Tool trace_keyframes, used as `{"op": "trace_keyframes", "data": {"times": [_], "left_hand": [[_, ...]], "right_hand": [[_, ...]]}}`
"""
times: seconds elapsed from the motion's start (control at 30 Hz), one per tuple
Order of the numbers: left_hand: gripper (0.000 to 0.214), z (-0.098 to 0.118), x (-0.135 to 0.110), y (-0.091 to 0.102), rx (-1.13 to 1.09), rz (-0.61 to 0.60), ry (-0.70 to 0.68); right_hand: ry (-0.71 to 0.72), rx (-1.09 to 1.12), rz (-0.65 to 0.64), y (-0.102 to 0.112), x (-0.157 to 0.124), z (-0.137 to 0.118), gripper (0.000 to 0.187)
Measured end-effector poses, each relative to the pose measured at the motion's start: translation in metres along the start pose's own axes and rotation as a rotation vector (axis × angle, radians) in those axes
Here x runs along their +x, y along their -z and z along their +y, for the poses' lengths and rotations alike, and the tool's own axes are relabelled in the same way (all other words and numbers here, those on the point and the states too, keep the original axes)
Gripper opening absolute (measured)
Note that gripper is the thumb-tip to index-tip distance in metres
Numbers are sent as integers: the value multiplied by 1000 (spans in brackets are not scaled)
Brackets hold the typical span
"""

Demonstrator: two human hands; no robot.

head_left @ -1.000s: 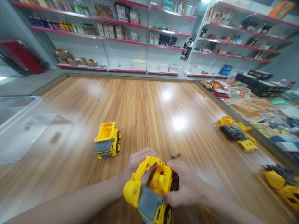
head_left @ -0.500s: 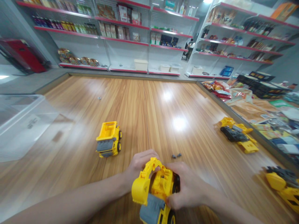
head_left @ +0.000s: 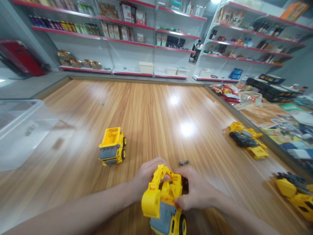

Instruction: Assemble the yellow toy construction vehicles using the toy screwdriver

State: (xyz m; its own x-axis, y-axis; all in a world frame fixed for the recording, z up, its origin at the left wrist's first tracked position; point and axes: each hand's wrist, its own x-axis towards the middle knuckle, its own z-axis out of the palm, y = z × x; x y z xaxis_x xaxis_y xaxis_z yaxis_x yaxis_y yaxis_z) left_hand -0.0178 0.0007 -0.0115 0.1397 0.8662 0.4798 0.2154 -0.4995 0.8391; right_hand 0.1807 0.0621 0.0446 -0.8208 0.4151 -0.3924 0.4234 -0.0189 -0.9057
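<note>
Digger (head_left: 170,195), toy, yellow with grey windscreen and black wheels: bottom centre of the frame, held between both hands. Boom (head_left: 156,183) arched toward the lower left, bucket (head_left: 151,203) at its end.

Grip, right hand (head_left: 195,189): clamped on the digger's side, thumb on the body. Grip, left hand (head_left: 149,173): closed about the far side near the boom's base, its thumb tip showing beneath the arch.

Also on the desk (head_left: 151,114): truck (head_left: 112,147), left of centre; two grey bits (head_left: 181,163), loose, just beyond the right hand; one toy (head_left: 244,140) at right, another (head_left: 286,187) at lower right; clear bin (head_left: 17,137) at left.

Risks, as judged: uneven pressure from the two hands could twist the boom off its base; a forward sweep of the right hand could scatter the grey bits.

Obscured: most left fingertips, behind the boom; the boom's joint, so its seating cannot be told; digger's lower end, bin and lower-right toy, cut by the frame; grey bits, too small to identify.
</note>
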Motion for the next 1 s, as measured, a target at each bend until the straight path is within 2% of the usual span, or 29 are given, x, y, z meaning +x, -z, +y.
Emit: {"op": "trace_keyframes", "data": {"times": [0.23, 0.4, 0.53, 0.67, 0.8, 1.0], "left_hand": [[9, 1, 2, 2, 3, -53, -36], [13, 5, 3, 2, 12, -97, -60], [12, 7, 3, 2, 17, -118, -60], [11, 10, 3, 3, 12, -136, -66], [11, 13, 5, 3, 0, -131, -73], [18, 9, 2, 3, -2, -45, -45]], "right_hand": [[159, -381, 177, -6, 0, 7, 32], [178, -418, 106, -3, 2, 12, 39], [150, -398, 60, 1, 2, 12, 39], [188, -383, 42, 4, 3, 17, 40], [232, -414, 65, 5, 4, 20, 43], [332, -598, 173, 4, 4, 15, 40]]}}
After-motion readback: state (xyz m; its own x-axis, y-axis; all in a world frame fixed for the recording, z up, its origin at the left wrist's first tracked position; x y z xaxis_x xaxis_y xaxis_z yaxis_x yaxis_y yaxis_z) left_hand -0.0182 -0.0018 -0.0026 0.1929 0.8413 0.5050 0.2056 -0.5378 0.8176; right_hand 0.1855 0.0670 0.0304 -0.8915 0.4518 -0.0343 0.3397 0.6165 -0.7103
